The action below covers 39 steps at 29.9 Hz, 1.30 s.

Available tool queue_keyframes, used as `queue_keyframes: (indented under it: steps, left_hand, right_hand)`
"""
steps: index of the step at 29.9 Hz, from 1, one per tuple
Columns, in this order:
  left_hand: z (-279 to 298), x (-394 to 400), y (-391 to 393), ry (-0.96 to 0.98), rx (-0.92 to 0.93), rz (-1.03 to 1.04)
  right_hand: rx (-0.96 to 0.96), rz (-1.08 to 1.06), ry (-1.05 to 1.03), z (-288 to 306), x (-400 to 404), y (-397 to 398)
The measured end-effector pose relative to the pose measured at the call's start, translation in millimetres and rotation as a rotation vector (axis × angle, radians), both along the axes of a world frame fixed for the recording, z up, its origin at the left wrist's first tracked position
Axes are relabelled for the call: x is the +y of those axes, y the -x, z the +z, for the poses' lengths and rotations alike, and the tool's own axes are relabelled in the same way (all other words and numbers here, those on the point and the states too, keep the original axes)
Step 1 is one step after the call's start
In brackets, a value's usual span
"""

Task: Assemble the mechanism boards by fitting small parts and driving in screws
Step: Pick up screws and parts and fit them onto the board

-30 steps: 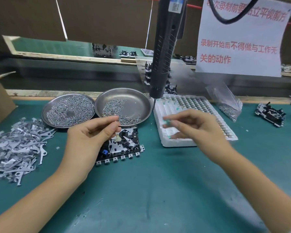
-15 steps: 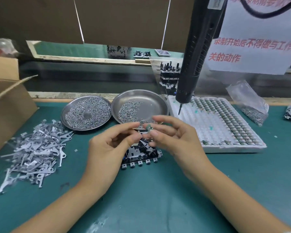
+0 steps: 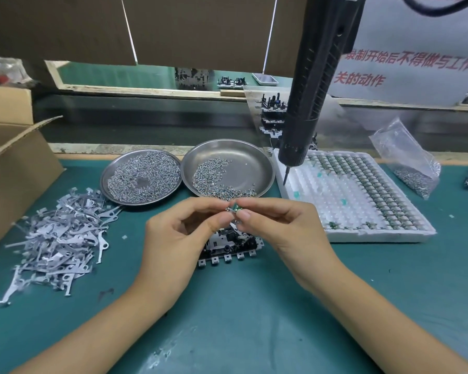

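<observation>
Both hands met just above the mechanism board (image 3: 229, 245) on the counter (image 3: 254, 319): the left hand (image 3: 179, 238) and right hand (image 3: 278, 228) together pinched a small green part (image 3: 235, 209). Fitting seemed under way; next, seating it on the board.

Green bench mat (image 3: 254, 306) carries two screw dishes (image 3: 229, 155), levers (image 3: 62, 238), perhaps foam tray (image 3: 376, 236).

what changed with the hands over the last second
The right hand left the white tray and came in to meet the left hand above the mechanism board; both now pinch a small green part between their fingertips. The left hand lifted slightly off the board. The board, the two screw dishes, the metal levers and the hanging screwdriver stayed put.
</observation>
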<state>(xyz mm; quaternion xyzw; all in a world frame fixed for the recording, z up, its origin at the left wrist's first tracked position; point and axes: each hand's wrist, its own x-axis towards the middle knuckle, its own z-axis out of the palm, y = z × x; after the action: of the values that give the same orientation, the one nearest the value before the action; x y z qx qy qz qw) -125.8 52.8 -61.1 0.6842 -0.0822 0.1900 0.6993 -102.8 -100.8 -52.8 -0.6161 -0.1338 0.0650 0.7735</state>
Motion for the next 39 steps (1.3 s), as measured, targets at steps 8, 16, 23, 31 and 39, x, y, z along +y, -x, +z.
queue_keyframes:
  steps: [8,16,23,31,39]
  left_hand:
    - [-0.1,1.5,-0.5,-0.017,-0.001,-0.061]
    - [1.5,6.0,-2.9,-0.202,-0.071,0.011]
    - [3.7,15.9,-5.4,-0.316,-0.1,0.003]
    - [7.4,29.1,-8.0,-0.663,-0.105,-0.074]
    - [-6.7,48.0,-1.4,-0.347,0.056,0.127]
  right_hand:
    - [-0.012,-0.003,0.011,2.8,0.6,1.4]
    - [-0.168,0.007,0.211,4.7,-4.8,-0.1]
    - [-0.267,0.033,0.299,3.3,-5.0,0.8]
    - [-0.629,-0.158,0.584,-17.8,0.8,-0.9]
    - [-0.891,-0.135,0.727,-31.4,8.9,-2.9]
